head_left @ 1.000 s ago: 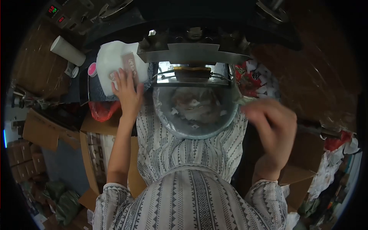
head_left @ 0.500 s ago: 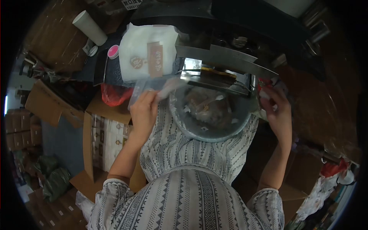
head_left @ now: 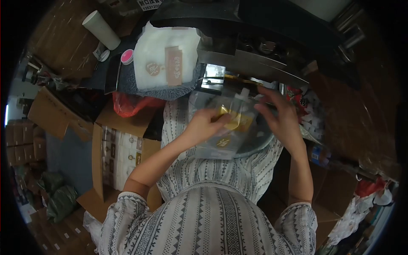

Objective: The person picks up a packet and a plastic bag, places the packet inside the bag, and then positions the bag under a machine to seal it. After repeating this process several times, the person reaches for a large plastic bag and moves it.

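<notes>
A clear spout pouch (head_left: pixel 223 142) with a gold label and a white cap lies over the round bin (head_left: pixel 255 149) in front of my lap. My left hand (head_left: pixel 206 127) grips the pouch at its left side, thumb over the label. To the right of the cap is my right hand (head_left: pixel 280 117), its fingers apart and nothing seen between them. Just beyond both hands stands a metal machine (head_left: pixel 246 59) with a shiny front. The pouch partly veils the bin and what is in it.
A stack of white printed packs (head_left: pixel 165 57) rests on a blue-grey towel (head_left: pixel 170 92). Near it are a pink-lidded jar (head_left: pixel 127 56) and a white cylinder (head_left: pixel 101 30). Below left are a red plastic bag (head_left: pixel 127 106) and an open carton (head_left: pixel 97 161) of packs. Red-and-white packaging (head_left: pixel 304 106) sits right.
My left hand has moved right and toward me, bringing the clear pouch over the bin. My right hand has come left from the red-and-white packaging to beside the pouch's cap.
</notes>
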A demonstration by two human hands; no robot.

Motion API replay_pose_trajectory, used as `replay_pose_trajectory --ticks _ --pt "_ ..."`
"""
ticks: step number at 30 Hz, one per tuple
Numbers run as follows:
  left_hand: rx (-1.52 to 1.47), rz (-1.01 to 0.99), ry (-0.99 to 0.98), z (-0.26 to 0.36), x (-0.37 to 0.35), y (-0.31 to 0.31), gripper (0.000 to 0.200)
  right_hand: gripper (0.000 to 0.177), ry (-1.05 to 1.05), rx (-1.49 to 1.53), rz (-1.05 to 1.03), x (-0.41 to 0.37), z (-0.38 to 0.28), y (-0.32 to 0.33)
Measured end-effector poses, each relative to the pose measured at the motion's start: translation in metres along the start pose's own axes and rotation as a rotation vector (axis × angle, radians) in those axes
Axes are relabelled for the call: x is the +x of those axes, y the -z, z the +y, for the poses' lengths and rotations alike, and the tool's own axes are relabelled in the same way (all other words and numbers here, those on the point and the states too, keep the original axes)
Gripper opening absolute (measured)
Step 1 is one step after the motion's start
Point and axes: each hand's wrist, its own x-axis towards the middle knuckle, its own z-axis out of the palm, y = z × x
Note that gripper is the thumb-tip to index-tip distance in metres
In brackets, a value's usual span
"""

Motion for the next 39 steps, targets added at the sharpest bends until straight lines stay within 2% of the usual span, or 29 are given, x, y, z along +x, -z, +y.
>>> replay_pose_trajectory --ticks 1,3,4,6,7,9,10,12,14,15,16,18,19,20,21,22,23,24,25,27,28,30,32,34,35,36,37,38,39 --pt "-0.001 0.001 -0.002 0.008 0.011 0.0 0.017 0.029 0.001 -0.001 0.0 -0.002 0.002 0.008" --pt "-0.255 -0.044 0.154 0.025 0.03 0.002 0.026 0.031 0.024 -0.234 0.027 -0.012 0.004 0.027" --pt "-0.257 -0.046 0.156 0.027 0.035 0.0 0.026 0.031 0.021 -0.235 0.024 -0.019 0.007 0.035" --pt "-0.589 -0.032 0.223 0.03 0.042 -0.002 0.031 0.032 -0.031 -0.431 0.069 -0.029 0.014 0.051" --pt "-0.59 -0.03 0.223 0.029 0.042 -0.003 0.031 0.032 -0.03 -0.43 0.069 -0.03 0.029 0.056" --pt "-0.544 -0.018 0.167 0.024 0.038 -0.004 0.033 0.028 -0.448 -0.921 0.005 -0.035 0.059 0.056" --pt "-0.543 -0.015 0.161 0.02 0.039 0.002 0.033 0.028 -0.444 -0.921 0.009 -0.035 0.065 0.058" --pt "-0.137 0.437 -0.212 0.004 0.042 0.034 0.041 0.023 -0.467 -0.65 0.015 -0.029 0.073 0.06" --pt "0.97 0.837 -0.329 -0.019 0.042 0.079 0.055 0.022 -0.388 -0.641 0.068 -0.031 0.083 0.058" --pt "1.091 0.732 -0.226 -0.042 0.038 0.078 0.063 0.02 -0.311 -0.639 0.122 -0.031 0.085 0.058" --pt "1.092 0.736 -0.227 -0.045 0.028 0.073 0.063 0.02 -0.307 -0.638 0.125 -0.03 0.086 0.059" --pt "1.058 0.533 -0.387 -0.05 0.006 0.066 0.057 0.02 -0.266 -0.553 0.221 -0.031 0.086 0.058" --pt "1.015 0.589 -0.382 -0.037 -0.005 0.074 0.042 0.02 -0.273 -0.552 0.212 -0.032 0.077 0.057" --pt "1.011 0.587 -0.375 -0.032 -0.013 0.078 0.042 0.022 -0.311 -0.354 0.186 -0.03 0.062 0.058" --pt "0.877 0.645 -0.271 -0.03 -0.02 0.079 0.033 0.024 -0.346 -0.157 0.162 -0.027 0.045 0.056" --pt "0.742 0.7 -0.172 -0.025 -0.027 0.079 0.025 0.024 -0.346 -0.158 0.16 -0.022 0.028 0.048" --pt "0.742 0.7 -0.174 -0.018 -0.032 0.073 0.025 0.022 -0.218 -0.067 0.061 -0.014 0.009 0.036" --pt "0.724 0.729 -0.279 -0.009 -0.036 0.062 0.019 0.021 -0.088 0.024 -0.039 -0.007 -0.006 0.023" --pt "0.707 0.758 -0.382 -0.001 -0.04 0.055 0.013 0.021 -0.086 0.026 -0.039 -0.002 -0.014 0.009" --pt "0.711 0.728 -0.36 0.008 -0.048 0.053 0.013 0.023 0.251 -0.023 0.009 0.009 -0.024 -0.014" --pt "0.71 0.695 -0.339 0.013 -0.051 0.052 0.012 0.023 0.256 -0.021 0.009 0.013 -0.027 -0.017" --pt "0.71 0.616 -0.39 0.023 -0.056 0.047 0.01 0.023 0.488 -0.216 -0.001 0.018 -0.03 -0.019" --pt "0.705 0.531 -0.441 0.023 -0.055 0.039 0.009 0.025 0.441 -0.103 -0.106 0.017 -0.025 -0.019" --pt "0.543 0.231 -0.46 0.014 -0.048 0.029 0.011 0.026 0.398 0.009 -0.208 0.015 -0.019 -0.018" --pt "0.543 0.234 -0.465 0.011 -0.041 0.023 0.011 0.026 0.174 0.113 -0.208 0.015 -0.016 -0.015" --pt "0.373 0.102 -0.256 0.008 -0.032 0.017 0.013 0.027 -0.051 0.217 -0.206 0.013 -0.014 -0.012" --pt "0.201 -0.028 -0.046 0.011 -0.023 0.013 0.017 0.027 -0.049 0.214 -0.203 0.012 -0.011 -0.006" --pt "0.2 -0.028 -0.048 0.017 -0.013 0.01 0.017 0.029 -0.028 0.088 -0.104 0.009 -0.008 0.001" --pt "0.034 -0.045 0.032 0.027 0.0 0.01 0.02 0.03 -0.009 -0.037 -0.006 0.005 -0.004 0.008"
